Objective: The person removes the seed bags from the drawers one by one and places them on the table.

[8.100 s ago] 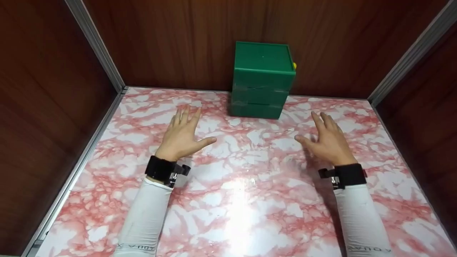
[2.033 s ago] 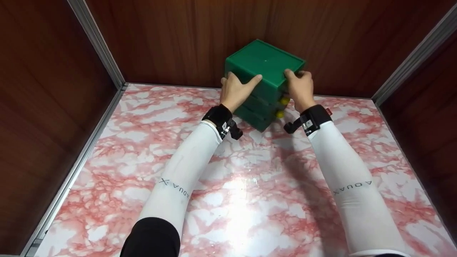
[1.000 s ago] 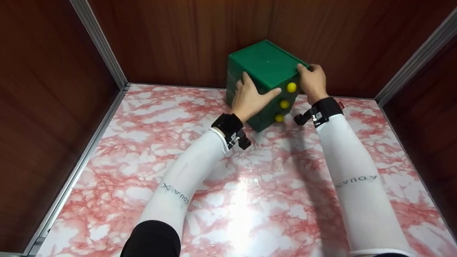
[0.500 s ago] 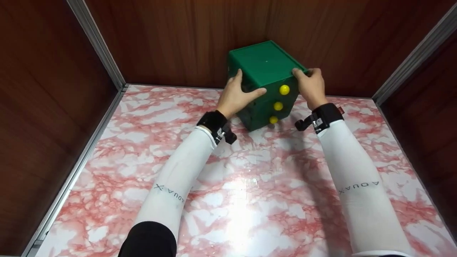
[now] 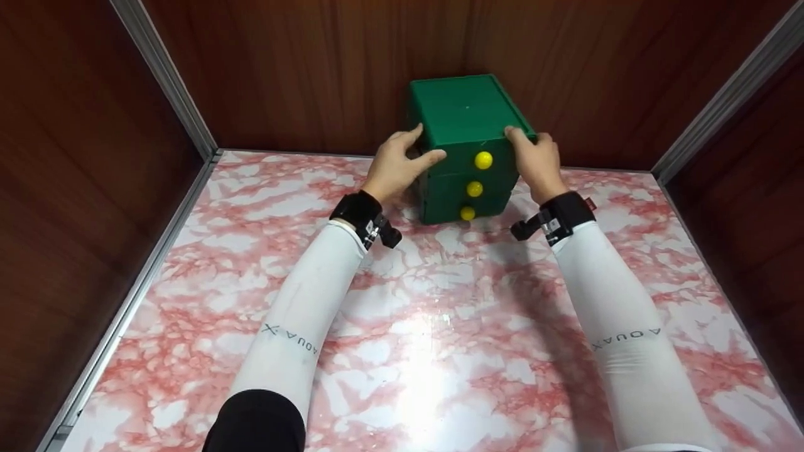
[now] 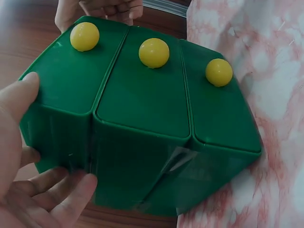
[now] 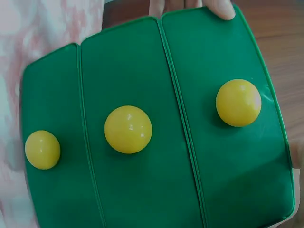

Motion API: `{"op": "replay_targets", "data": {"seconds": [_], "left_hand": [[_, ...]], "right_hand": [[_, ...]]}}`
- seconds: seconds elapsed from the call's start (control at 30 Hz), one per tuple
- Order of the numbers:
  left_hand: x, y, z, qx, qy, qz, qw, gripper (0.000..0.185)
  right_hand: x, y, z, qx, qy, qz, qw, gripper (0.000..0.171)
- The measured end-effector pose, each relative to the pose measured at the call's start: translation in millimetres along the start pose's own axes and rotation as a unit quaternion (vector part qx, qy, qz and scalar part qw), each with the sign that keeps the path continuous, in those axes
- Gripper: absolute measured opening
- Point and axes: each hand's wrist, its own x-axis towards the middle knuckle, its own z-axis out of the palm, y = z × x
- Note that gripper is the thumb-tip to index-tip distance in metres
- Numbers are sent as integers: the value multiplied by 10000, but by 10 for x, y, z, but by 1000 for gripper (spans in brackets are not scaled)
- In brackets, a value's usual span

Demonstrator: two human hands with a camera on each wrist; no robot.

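A green three-drawer box [image 5: 468, 119] stands upright near the back wall, its drawer fronts facing me. Each front carries a round yellow knob [image 5: 483, 161], and all the drawers are closed. My left hand [image 5: 397, 164] grips the left front corner, thumb on the top drawer's front and fingers along the side, as the left wrist view shows with the side wall [image 6: 137, 161]. At the right front corner my right hand [image 5: 539, 162] holds the upper edge, thumb by the top rim and its other fingers mostly hidden behind the side. The right wrist view shows the middle drawer front [image 7: 137, 71] close up.
A glossy red-and-white marbled tabletop [image 5: 402, 314] lies under the box. Dark wood-look panels [image 5: 301, 75] enclose the back and sides, with metal corner posts [image 5: 169, 81]. Clear tape [image 6: 179, 159] runs across the box's side.
Both hands, earlier apart over the table, have taken hold of the box. They have turned it clockwise as seen from above, bringing the yellow-knobbed fronts from the right side round towards me.
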Motion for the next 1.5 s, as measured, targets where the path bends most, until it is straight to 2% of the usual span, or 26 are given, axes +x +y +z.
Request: {"op": "replay_targets", "data": {"seconds": [0.2, 0.4, 0.87, 1.13, 1.5], "left_hand": [[34, -26, -44, 117, 265, 160, 9995, 74], [42, -46, -68, 17, 445, 68, 9990, 66], [133, -109, -98, 137, 498, 18, 9987, 63], [158, -104, -73, -144, 585, -155, 9981, 63], [200, -78, -66, -239, 532, -308, 9978, 63]], "right_hand": [[-63, 3, 51, 186, -18, 42, 9998, 92], [-110, 0, 84, 307, -152, 81, 9994, 94], [-123, 15, 209, 895, -184, -67, 9958, 94], [-67, 6, 248, 777, -89, -225, 9967, 92], [14, -20, 222, 731, -182, -35, 9972, 94]]}}
